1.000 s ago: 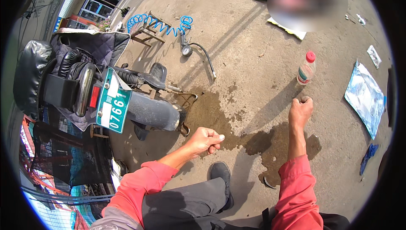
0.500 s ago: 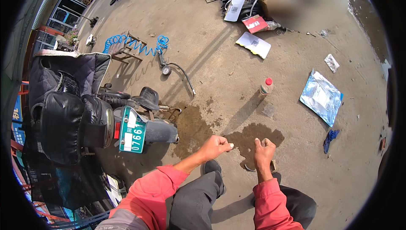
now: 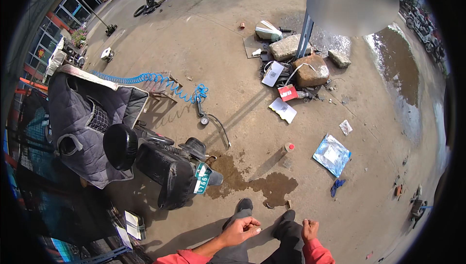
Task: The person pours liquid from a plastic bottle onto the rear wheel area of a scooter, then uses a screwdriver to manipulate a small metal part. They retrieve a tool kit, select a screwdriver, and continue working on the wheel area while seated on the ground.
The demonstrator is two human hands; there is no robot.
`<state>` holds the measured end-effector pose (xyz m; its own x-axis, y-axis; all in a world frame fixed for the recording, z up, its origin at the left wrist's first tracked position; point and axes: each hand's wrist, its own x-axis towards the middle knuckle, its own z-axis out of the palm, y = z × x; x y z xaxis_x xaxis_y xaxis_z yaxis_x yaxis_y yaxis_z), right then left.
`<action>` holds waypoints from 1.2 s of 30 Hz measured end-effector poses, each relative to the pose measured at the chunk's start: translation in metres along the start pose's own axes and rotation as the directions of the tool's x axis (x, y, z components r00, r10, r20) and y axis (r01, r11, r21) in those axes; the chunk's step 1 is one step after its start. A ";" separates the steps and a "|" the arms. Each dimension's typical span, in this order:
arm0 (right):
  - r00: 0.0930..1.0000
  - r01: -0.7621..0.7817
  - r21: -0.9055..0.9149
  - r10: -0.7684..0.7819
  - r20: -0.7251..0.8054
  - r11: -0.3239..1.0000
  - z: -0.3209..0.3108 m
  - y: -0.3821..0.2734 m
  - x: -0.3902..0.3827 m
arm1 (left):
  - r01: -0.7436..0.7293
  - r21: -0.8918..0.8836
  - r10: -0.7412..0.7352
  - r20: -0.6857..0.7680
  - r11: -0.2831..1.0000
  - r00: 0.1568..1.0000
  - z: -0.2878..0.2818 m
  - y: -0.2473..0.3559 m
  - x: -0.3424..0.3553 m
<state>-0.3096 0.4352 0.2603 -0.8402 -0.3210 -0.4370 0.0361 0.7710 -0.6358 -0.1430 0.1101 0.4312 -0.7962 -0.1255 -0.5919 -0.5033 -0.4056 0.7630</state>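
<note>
My left hand point(image 3: 238, 231) is held in front of my left leg, its fingers curled in toward the thumb. Off to its right, beside my right knee, my right hand point(image 3: 309, 229) is closed with the knuckles up. Whatever either hand may hold is hidden or too small to make out. The hands are apart, and neither touches anything else in view. Ahead of my shoes is a dark wet patch point(image 3: 275, 186) on the concrete. Left of it stands a black scooter point(image 3: 160, 169) with a green plate point(image 3: 202, 178) and a quilted grey cover point(image 3: 92, 133) over its front.
A red-capped bottle point(image 3: 288, 147) stands past the wet patch. A coiled blue air hose point(image 3: 160, 80) leads to a tyre gauge point(image 3: 204, 120). Stones point(image 3: 310, 72) and papers lie around a blue post point(image 3: 306, 21). At right are a silver-blue bag point(image 3: 332, 155) and a blue cloth point(image 3: 337, 186).
The view has tilted up and shifted, showing more of the yard. Both hands now sit lower in the picture, still apart. The fingers of my left hand look somewhat looser.
</note>
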 end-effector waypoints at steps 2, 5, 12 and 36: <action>0.984 -0.179 0.174 0.176 0.032 0.968 -0.030 -0.015 -0.019 | -0.109 -0.026 0.109 -0.013 0.994 0.994 -0.006 0.048 -0.033; 0.892 -0.428 0.378 0.452 0.028 0.821 -0.055 0.066 -0.024 | -0.219 0.007 0.218 -0.136 0.976 0.966 -0.020 0.134 -0.068; 0.671 -0.629 -0.002 0.544 0.504 0.777 -0.101 -0.105 -0.004 | -0.342 0.233 0.413 -0.465 0.910 0.783 -0.091 0.212 -0.112; 0.872 -0.320 -0.273 0.394 0.289 0.907 -0.127 -0.459 0.488 | -0.098 0.086 0.115 -0.934 0.991 0.339 -0.265 0.405 0.012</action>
<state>-0.8052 -0.0050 0.4197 -0.5625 -0.1348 -0.8157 0.1536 0.9524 -0.2633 -0.2678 -0.2960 0.6641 -0.0144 -0.9346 -0.3555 -0.4497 -0.3115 0.8371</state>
